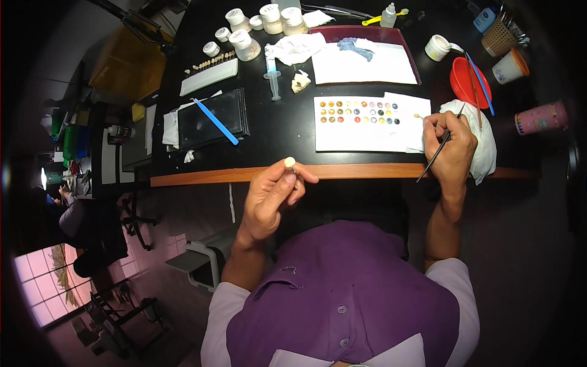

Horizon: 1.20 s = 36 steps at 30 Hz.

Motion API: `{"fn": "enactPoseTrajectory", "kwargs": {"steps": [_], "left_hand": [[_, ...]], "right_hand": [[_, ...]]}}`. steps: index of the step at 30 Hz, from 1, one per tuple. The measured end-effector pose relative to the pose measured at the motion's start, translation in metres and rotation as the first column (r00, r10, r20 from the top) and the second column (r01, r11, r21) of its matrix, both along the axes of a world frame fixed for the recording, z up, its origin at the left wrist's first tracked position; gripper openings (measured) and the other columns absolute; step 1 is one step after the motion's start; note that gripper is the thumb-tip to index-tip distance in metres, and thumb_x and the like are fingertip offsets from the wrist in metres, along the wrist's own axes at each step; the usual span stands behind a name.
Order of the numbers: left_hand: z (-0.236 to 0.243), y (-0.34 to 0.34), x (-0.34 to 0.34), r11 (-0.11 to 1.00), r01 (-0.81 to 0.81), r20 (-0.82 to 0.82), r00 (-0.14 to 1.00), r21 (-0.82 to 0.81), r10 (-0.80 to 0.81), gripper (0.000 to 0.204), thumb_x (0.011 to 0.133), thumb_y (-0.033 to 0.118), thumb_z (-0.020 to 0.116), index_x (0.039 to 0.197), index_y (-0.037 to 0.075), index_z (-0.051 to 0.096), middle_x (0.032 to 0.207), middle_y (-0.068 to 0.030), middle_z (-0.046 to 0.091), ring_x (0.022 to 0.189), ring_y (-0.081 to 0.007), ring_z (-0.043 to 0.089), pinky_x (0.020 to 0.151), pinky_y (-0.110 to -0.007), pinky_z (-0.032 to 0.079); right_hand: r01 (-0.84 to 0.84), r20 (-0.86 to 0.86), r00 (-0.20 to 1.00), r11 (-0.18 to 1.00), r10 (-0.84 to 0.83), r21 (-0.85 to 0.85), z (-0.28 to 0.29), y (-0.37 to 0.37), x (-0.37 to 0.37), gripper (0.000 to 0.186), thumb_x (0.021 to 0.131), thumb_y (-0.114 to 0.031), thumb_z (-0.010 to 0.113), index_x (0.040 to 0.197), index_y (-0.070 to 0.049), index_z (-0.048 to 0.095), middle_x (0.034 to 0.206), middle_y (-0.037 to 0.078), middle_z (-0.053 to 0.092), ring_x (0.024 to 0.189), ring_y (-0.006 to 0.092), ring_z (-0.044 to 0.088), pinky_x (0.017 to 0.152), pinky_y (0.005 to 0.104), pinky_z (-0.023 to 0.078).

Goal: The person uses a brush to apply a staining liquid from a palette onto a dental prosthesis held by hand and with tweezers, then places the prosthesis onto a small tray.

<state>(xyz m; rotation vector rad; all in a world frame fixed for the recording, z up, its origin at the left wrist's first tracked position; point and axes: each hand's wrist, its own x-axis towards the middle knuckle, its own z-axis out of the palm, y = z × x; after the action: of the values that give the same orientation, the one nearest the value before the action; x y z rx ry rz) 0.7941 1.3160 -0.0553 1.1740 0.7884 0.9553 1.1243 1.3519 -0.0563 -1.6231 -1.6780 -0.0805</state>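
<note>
My left hand (272,196) pinches a small cream tooth-shaped piece (290,163) at the fingertips, raised just in front of the table (275,131) edge. My right hand (451,147) has its grip closed around a thin dark brush (441,147), its tip resting on the white palette sheet (367,125) dotted with colour spots, beside a crumpled white cloth (486,144).

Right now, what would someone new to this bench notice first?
Probably the white palette dotted with rows of small colour dabs, lying mid-table near the front edge. The right hand holds a thin brush with its tip at the palette's right side, while the left hand pinches a small pale tooth-like piece just before the table's wooden edge. A red bowl stands out at the far right.
</note>
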Motion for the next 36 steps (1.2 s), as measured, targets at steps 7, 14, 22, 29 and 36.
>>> {"fn": "enactPoseTrajectory", "kwargs": {"steps": [7, 14, 22, 29, 36], "left_hand": [[-0.011, 0.005, 0.01, 0.994, 0.092, 0.137, 0.987, -0.06, -0.083, 0.04, 0.105, 0.023, 0.045, 0.111, -0.008, 0.069, 0.067, 0.001, 0.048, 0.061, -0.0055, 0.038, 0.059, -0.023, 0.029], [-0.023, 0.0, 0.008, 0.999, 0.051, 0.088, 0.995, 0.012, -0.052, 0.04, 0.1, 0.019, 0.046, 0.108, -0.013, 0.069, 0.094, -0.0155, 0.071, 0.06, -0.0078, 0.042, 0.056, -0.024, 0.033], [-0.021, 0.0, 0.009, 1.0, 0.031, 0.073, 0.997, 0.002, -0.031, 0.04, 0.101, 0.018, 0.045, 0.109, -0.013, 0.068, 0.089, -0.0146, 0.069, 0.06, -0.0076, 0.042, 0.056, -0.024, 0.032], [-0.021, 0.003, 0.01, 0.999, 0.047, 0.043, 0.998, -0.012, -0.047, 0.041, 0.105, 0.02, 0.043, 0.11, -0.012, 0.068, 0.08, -0.0103, 0.064, 0.06, -0.0066, 0.04, 0.057, -0.024, 0.032], [-0.016, 0.003, 0.014, 1.0, 0.018, -0.056, 0.998, -0.017, -0.019, 0.041, 0.107, 0.022, 0.042, 0.112, -0.008, 0.07, 0.067, 0.0011, 0.046, 0.062, -0.0061, 0.039, 0.062, -0.024, 0.032]], "right_hand": [[-0.014, -0.05, 0.999, 0.996, 0.019, 0.088, 0.003, -0.001, -0.003, 0.021, 0.081, 0.0, 0.079, 0.075, -0.001, 0.059, 0.081, 0.008, 0.071, 0.074, 0.0252, 0.06, 0.067, 0.0387, 0.047], [-0.07, -0.149, 0.982, 0.959, 0.114, 0.273, -0.006, -0.002, -0.01, 0.022, 0.087, -0.002, 0.078, 0.076, -0.001, 0.06, 0.087, 0.012, 0.074, 0.085, 0.0233, 0.066, 0.078, 0.0357, 0.051], [-0.125, -0.239, 0.947, 0.932, 0.213, 0.339, -0.012, -0.002, -0.009, 0.02, 0.101, -0.01, 0.057, 0.086, 0.002, 0.065, 0.093, 0.014, 0.076, 0.087, 0.0244, 0.064, 0.083, 0.0369, 0.05], [-0.127, -0.417, 0.87, 0.937, 0.263, 0.327, -0.02, -0.009, -0.013, 0.032, 0.108, -0.026, 0.036, 0.112, 0.002, 0.051, 0.09, 0.014, 0.072, 0.084, 0.0197, 0.059, 0.081, 0.0338, 0.045], [-0.276, -0.758, 0.591, 0.952, 0.275, 0.13, -0.009, -0.023, -0.026, 0.009, 0.095, -0.004, 0.057, 0.1, 0.003, 0.055, 0.082, 0.015, 0.07, 0.076, 0.0122, 0.065, 0.076, 0.0245, 0.05]]}}
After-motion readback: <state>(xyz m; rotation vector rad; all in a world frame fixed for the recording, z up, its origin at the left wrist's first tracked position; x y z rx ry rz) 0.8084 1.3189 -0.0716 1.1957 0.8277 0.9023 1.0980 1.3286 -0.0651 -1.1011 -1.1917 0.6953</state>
